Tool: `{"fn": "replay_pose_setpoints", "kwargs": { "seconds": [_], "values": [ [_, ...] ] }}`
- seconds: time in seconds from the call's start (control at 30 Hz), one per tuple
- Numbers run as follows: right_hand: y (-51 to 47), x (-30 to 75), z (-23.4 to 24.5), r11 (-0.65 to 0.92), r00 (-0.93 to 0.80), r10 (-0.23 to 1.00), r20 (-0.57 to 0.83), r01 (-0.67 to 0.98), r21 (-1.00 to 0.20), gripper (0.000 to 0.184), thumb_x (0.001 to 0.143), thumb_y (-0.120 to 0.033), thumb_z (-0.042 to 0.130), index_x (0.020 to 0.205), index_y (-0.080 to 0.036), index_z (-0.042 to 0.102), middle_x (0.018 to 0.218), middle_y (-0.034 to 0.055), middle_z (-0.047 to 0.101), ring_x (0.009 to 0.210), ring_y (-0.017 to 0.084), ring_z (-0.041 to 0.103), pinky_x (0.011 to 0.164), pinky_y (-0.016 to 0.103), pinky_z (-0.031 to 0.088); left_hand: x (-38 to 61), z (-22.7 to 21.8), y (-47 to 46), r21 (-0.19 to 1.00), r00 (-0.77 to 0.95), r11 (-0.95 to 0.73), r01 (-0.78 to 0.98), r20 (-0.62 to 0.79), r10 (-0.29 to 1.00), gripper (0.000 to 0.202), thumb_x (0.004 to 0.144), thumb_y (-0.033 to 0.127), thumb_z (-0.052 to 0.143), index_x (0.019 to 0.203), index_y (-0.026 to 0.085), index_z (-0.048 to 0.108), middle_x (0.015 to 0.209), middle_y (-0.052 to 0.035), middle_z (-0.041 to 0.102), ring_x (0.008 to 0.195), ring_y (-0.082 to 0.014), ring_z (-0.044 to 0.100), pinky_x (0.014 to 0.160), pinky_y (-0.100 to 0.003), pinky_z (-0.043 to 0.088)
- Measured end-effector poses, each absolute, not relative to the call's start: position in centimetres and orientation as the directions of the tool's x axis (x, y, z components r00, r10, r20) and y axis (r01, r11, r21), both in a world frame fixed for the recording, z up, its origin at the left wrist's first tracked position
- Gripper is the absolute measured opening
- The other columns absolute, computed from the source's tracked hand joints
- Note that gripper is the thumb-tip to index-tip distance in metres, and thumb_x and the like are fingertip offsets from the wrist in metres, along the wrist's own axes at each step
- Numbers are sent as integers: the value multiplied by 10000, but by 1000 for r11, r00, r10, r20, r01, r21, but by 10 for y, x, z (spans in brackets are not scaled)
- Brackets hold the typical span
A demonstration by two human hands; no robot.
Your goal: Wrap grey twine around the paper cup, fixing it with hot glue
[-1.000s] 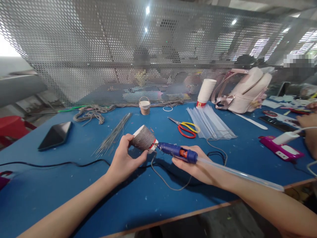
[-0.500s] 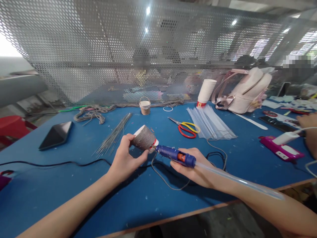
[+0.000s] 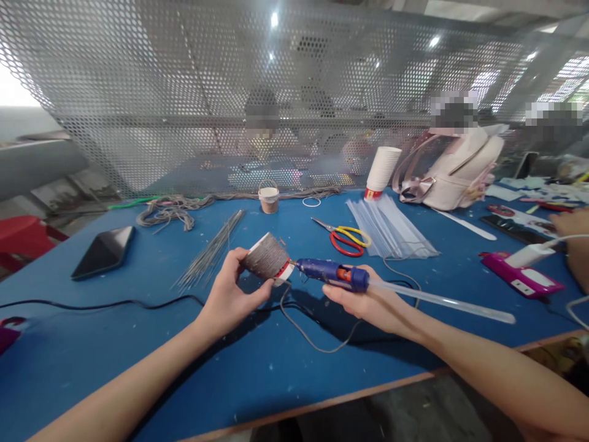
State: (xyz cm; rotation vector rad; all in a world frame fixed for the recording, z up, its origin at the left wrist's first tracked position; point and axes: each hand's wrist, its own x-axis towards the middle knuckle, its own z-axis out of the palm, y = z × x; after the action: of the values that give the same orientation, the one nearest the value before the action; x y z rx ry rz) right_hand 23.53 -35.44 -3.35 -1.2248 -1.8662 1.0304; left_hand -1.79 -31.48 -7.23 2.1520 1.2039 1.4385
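Observation:
My left hand (image 3: 234, 288) grips a paper cup (image 3: 267, 256) wound with grey cord, tilted on its side above the table. A red and white band near its right end is bare of cord. In my right hand (image 3: 368, 301) is a blue glue gun (image 3: 326, 272), its nozzle at the cup's bare band; whether it touches I cannot tell. A long clear glue stick (image 3: 446, 301) sticks out of the gun's back. A loose grey cord (image 3: 313, 344) hangs from the cup and loops over the table below.
Around lie scissors (image 3: 347, 239), clear glue sticks (image 3: 391, 228), grey cord lengths (image 3: 214, 248), a phone (image 3: 103, 252) and a small cord-wrapped bucket (image 3: 269, 201). Stacked paper cups (image 3: 383, 172), a backpack (image 3: 460, 169) and a purple power strip (image 3: 519, 276) stand right, near another person's hand (image 3: 573, 224).
My right hand and the glue gun have moved slightly right and up, and the glue stick now lies more level. The cup has turned a little, showing more of its red band.

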Motion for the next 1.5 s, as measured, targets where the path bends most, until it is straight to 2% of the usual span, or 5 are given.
{"fn": "replay_pose_setpoints", "kwargs": {
  "seconds": [0.73, 0.9, 1.13, 1.33, 1.5],
  "values": [
    [-346, 244, -32, 310, -341, 924, 175, 396, -864, 293, 821, -369, 557, 624, -221, 399, 508, -66, 368, 466, 86, 334, 462, 234, 292, -19, -63, -315, 765, 114, -542, 348, 540, 834, 347, 679, 277, 684, 940, 211, 465, 870, 6, 503, 772, -125, 539, 757, -285, 503],
    [-327, 258, -38, 682, -568, 731, 379, 591, -430, 95, 833, -278, 514, 801, -191, 490, 716, 9, 524, 579, 123, 441, 550, 256, 344, -22, -61, -311, 754, 26, -531, 388, 567, 824, 385, 646, 297, 705, 933, 214, 463, 878, 3, 507, 789, -138, 544, 774, -312, 510],
    [-304, 261, -49, 684, -685, 729, 1, 728, -41, 335, 728, -27, 447, 1012, -131, 592, 1004, 124, 623, 869, 232, 589, 772, 370, 435, -27, -58, -309, 586, 37, -655, 477, 731, 681, 358, 671, 283, 686, 952, 226, 471, 871, 1, 498, 765, -146, 523, 709, -298, 501],
    [-313, 245, -32, 588, -577, 789, 210, 612, -528, 406, 715, -45, 496, 1089, -159, 608, 1245, 143, 598, 1166, 262, 553, 1018, 470, 409, -31, -57, -311, 429, 102, -681, 593, 799, 592, 373, 663, 277, 700, 955, 238, 472, 874, -18, 509, 799, -187, 510, 711, -342, 468],
    [-330, 191, -28, -44, -428, 903, -45, 13, -999, 328, 677, -113, 647, 987, -190, 574, 1068, 66, 655, 1002, 173, 638, 908, 340, 501, -23, -51, -318, 329, 135, -692, 643, 840, 525, 382, 658, 268, 702, 947, 240, 453, 849, -17, 514, 790, -202, 511, 696, -352, 447]
  ]
}}
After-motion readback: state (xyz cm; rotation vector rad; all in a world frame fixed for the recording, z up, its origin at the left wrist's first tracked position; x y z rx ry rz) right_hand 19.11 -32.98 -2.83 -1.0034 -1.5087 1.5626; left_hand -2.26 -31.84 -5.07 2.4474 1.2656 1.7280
